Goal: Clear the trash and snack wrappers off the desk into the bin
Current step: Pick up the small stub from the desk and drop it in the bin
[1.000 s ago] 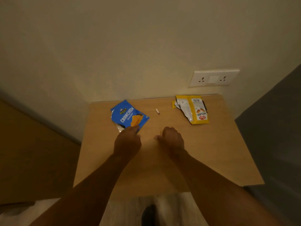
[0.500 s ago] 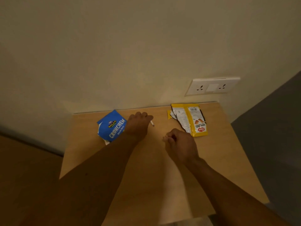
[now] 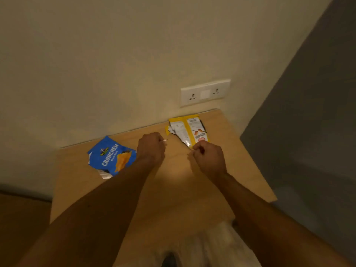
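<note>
Chip packet (image 3: 112, 158) left on desk (image 3: 192, 189), torn wrapper (image 3: 187, 131) right, behind

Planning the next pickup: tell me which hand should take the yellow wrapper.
Right. The right hand sits at the near end of the yellow wrapper, while the left hand is closed on a small white scrap.

Head camera looks steeply down, close over the desk (image 3: 173, 189).
</note>
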`<act>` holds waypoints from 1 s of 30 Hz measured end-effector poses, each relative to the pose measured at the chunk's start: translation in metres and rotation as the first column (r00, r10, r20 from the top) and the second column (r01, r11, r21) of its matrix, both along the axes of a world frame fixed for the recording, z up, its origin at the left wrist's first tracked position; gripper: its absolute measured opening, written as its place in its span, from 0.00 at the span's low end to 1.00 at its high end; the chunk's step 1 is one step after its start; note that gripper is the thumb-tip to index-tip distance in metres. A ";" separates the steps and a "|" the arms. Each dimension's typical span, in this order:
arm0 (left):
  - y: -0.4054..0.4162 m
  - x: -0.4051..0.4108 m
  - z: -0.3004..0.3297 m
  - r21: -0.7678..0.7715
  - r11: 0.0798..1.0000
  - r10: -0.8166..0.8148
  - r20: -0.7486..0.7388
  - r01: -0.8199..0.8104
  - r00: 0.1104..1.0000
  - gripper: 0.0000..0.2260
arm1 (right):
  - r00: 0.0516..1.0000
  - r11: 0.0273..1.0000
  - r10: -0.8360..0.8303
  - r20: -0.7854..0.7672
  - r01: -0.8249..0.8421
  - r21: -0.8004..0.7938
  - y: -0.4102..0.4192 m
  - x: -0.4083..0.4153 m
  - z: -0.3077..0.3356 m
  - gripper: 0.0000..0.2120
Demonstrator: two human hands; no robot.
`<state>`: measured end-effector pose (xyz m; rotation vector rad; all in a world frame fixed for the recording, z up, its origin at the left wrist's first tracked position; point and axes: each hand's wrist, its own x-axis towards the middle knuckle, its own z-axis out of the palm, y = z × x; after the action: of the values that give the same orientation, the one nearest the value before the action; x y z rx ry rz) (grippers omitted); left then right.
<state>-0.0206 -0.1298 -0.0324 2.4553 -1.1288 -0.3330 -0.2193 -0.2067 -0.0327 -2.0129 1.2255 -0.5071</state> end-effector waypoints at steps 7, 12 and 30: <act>-0.081 -0.171 0.048 -0.180 0.981 -0.110 -0.245 0.067 0.963 0.06 | 0.937 0.940 -0.340 0.083 0.340 0.020 -0.045 -0.167 0.037 0.04; -0.105 -0.321 0.017 -0.215 0.947 -0.295 -0.292 0.238 0.910 0.08 | 0.843 0.842 -0.538 -0.010 0.538 0.041 -0.042 -0.309 -0.001 0.06; -0.053 -0.494 -0.257 0.065 0.929 -0.326 -0.318 0.364 0.890 0.06 | 0.700 0.607 -0.651 -0.294 0.712 0.352 0.020 -0.489 -0.289 0.15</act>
<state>-0.5146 -0.1830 -0.2897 2.1892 -1.4380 -0.8793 -0.7083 -0.1869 -0.3215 -1.1411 2.0104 -0.3849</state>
